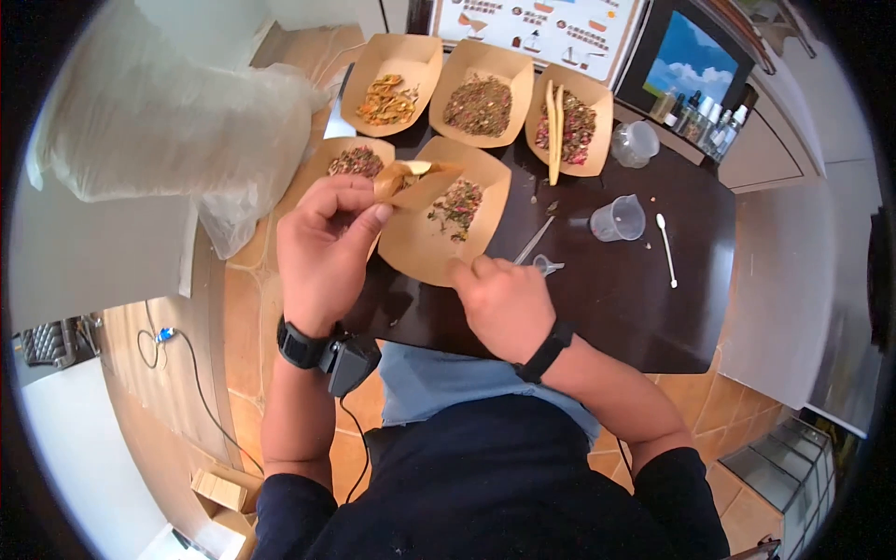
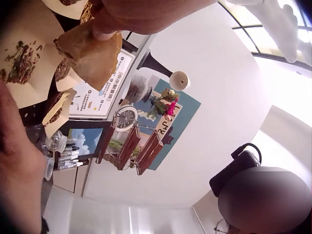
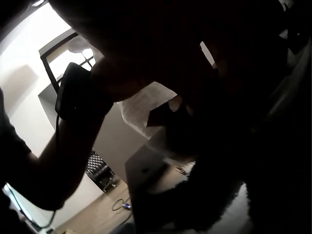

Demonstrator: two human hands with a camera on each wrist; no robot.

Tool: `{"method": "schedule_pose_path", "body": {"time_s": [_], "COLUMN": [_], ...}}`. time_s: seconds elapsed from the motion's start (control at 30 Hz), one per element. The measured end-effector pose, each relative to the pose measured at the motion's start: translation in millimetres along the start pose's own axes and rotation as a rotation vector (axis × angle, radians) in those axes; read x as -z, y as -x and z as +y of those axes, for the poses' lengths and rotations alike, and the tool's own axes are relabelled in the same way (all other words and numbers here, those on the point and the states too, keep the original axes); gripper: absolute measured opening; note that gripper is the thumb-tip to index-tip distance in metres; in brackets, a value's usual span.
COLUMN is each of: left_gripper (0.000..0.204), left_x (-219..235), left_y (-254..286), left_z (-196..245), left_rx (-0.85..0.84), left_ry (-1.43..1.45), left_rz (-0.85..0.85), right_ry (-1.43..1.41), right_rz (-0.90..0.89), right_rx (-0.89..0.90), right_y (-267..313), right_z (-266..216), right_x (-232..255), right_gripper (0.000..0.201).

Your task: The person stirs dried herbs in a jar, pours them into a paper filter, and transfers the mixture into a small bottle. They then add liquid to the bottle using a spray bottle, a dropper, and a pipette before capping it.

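My left hand (image 1: pixel 325 245) pinches a small brown pouch (image 1: pixel 417 189) between thumb and fingers, its mouth spread and a pale bit showing inside. The pouch hangs over the left side of a kraft paper tray (image 1: pixel 425 257) with a little dried herb-and-petal mix (image 1: pixel 456 211) in it. At the tray's near corner, my right hand (image 1: pixel 509 306) grips the rim with curled fingers. From the left wrist, the pouch (image 2: pixel 92 56) looks thin and creased, its wide end away from the fingers. The right wrist view is mostly dark.
Several more paper trays with dried flowers and herbs stand behind, one (image 1: pixel 597 140) bearing two pale wooden sticks (image 1: pixel 555 131). Rightward lie a plastic cup (image 1: pixel 618 219), a white spoon (image 1: pixel 666 250), a small funnel (image 1: pixel 546 266) and a clear jar (image 1: pixel 635 145). A large plastic bag (image 1: pixel 177 131) bulges at left.
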State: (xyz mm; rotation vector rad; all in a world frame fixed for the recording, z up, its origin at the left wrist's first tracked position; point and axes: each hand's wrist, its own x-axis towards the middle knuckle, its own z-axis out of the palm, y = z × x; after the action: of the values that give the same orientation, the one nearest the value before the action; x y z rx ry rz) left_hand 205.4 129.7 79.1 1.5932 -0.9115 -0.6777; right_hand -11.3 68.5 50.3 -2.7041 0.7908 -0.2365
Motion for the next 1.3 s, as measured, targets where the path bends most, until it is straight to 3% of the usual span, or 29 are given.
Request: {"method": "schedule_pose_path", "body": {"time_s": [0.13, 0.47, 0.63, 0.73, 0.87, 1.13, 1.3], "left_gripper": [0.007, 0.008, 0.008, 0.010, 0.010, 0.010, 0.009], "left_x": [-8, 4, 15, 33, 49, 66, 70], "left_y": [6, 5, -1, -4, -5, 2, 6], "left_z": [5, 14, 22, 24, 17, 1, -6], "left_rx": [-0.019, -0.055, -0.037, -0.053, -0.041, -0.020, -0.014], "left_ry": [-0.027, 0.083, 0.177, 0.009, 0.062, 0.020, 0.037], "left_rz": [-0.026, 0.048, 0.118, 0.124, 0.181, 0.240, 0.269], "right_ry": [0.094, -0.093, -0.166, -0.149, -0.177, -0.143, -0.052], "right_rz": [0.075, 0.320, 0.305, 0.319, 0.330, 0.289, 0.148], "right_rx": [0.054, 0.116, 0.045, 0.034, 0.043, 0.156, 0.271], "right_y": [6, 29, 36, 37, 31, 16, 2], "right_z": [2, 20, 25, 29, 29, 19, 8], "right_x": [3, 40, 66, 67, 69, 78, 94], "right_gripper": [0.028, 0.026, 0.023, 0.026, 0.031, 0.030, 0.027]}}
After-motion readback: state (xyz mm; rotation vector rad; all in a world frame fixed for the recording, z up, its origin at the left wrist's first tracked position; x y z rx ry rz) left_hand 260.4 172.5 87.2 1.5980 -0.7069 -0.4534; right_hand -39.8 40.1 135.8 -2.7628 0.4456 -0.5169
